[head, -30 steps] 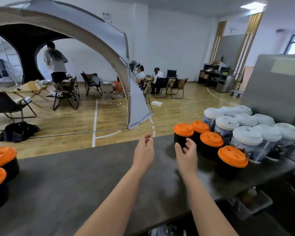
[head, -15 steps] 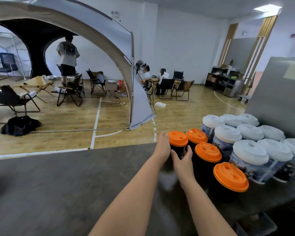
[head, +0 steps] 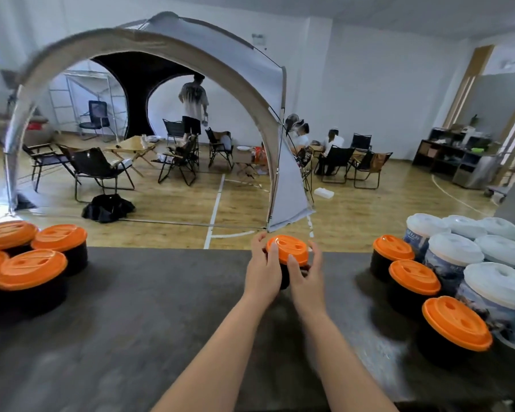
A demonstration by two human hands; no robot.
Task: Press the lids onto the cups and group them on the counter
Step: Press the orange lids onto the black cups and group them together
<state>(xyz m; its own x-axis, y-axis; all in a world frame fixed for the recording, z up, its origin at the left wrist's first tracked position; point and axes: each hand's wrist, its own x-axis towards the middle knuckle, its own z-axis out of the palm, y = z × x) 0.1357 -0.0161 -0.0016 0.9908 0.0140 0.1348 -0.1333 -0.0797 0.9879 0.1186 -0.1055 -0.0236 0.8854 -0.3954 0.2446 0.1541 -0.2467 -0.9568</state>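
Head view showed both hands curled round one black cup (head: 285, 275) with an orange lid (head: 287, 250), near the far edge of the dark counter (head: 161, 307). The left hand (head: 263, 270) gripped its left side, the right hand (head: 306, 273) its right, thumbs by the lid rim. Orange-lidded cups (head: 30, 272) stood grouped at far left; three more (head: 415, 278) lined the right, beside white-lidded cups (head: 455, 251). A grey tent (head: 208, 49) rose beyond.
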